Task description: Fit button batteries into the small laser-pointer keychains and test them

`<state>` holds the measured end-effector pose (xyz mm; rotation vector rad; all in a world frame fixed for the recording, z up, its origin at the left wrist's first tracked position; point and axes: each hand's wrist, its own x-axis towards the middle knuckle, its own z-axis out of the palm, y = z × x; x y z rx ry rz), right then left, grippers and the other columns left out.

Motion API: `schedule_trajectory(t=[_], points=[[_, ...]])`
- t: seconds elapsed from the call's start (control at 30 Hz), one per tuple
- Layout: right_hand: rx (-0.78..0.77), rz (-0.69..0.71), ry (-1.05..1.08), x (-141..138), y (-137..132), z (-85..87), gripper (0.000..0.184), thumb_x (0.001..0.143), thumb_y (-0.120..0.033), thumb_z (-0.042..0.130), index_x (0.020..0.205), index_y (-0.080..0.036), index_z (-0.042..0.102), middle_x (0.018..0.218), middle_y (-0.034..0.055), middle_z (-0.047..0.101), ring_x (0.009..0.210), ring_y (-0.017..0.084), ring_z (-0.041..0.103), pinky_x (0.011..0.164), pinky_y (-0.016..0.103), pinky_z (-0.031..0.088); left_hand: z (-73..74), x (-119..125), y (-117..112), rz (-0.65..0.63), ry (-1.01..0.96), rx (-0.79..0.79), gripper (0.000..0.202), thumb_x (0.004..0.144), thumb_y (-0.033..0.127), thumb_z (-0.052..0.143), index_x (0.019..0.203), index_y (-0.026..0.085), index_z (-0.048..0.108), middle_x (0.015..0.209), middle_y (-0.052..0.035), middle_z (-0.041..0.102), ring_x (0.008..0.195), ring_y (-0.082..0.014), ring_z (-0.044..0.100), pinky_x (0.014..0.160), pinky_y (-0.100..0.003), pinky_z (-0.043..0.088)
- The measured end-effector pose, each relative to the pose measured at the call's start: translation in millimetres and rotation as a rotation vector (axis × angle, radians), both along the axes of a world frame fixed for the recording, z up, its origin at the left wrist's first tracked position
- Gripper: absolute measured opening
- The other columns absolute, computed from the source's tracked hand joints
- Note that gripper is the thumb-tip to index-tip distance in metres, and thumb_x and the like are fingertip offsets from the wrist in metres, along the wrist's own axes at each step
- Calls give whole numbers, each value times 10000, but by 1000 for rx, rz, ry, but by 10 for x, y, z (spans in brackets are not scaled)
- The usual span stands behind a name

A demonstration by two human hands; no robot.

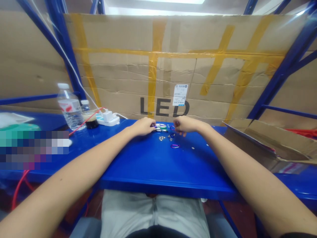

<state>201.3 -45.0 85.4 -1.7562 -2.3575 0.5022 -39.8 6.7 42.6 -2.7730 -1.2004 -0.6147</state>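
My left hand [144, 126] is at the far part of the blue table, its fingers curled against the left end of a row of slim shiny pieces [161, 127] in silver, green and other colours. Their exact kind is too small to tell. My right hand [182, 125] is a little to the right, fingers bent in a pinch with a purple-blue carabiner [172, 128] at the tips. Just below lie a dark carabiner with small metal bits [170, 136] and a cluster of small metal pieces [161, 138]. Nearer to me rests a purple carabiner [175, 146].
A water bottle [70, 109], a bottle of dark drink [89, 115] and a white power strip [107, 118] stand at the left. An open cardboard box [269, 142] occupies the right. Behind the blue table [153, 168] rises a large taped cardboard sheet [119, 82].
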Motion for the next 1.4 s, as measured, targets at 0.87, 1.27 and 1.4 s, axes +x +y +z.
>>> schedule_trajectory(t=[0.87,1.27,1.4], points=[[569,397,-243,-357,255,-520,274,873,-9,446,937,-108,694,904,127,669,800,185,545,716,280,345,-47,27,19,-117,83,49,230,863,248,563,1001,242,747,948,-70,737,888,-233,668,775,-318,472],[589,384,-344,-359,231,-526,263,841,-3,486,969,-120,683,922,121,678,817,196,580,694,281,349,-58,103,-64,-166,80,19,259,852,171,535,988,192,755,891,-91,680,824,-229,634,742,-321,453],[607,342,-297,-346,237,-538,237,826,9,496,906,-131,670,905,108,686,819,193,589,682,273,346,-54,75,-32,-150,58,-52,228,836,181,543,945,176,743,887,-92,703,821,-236,637,727,-326,439]])
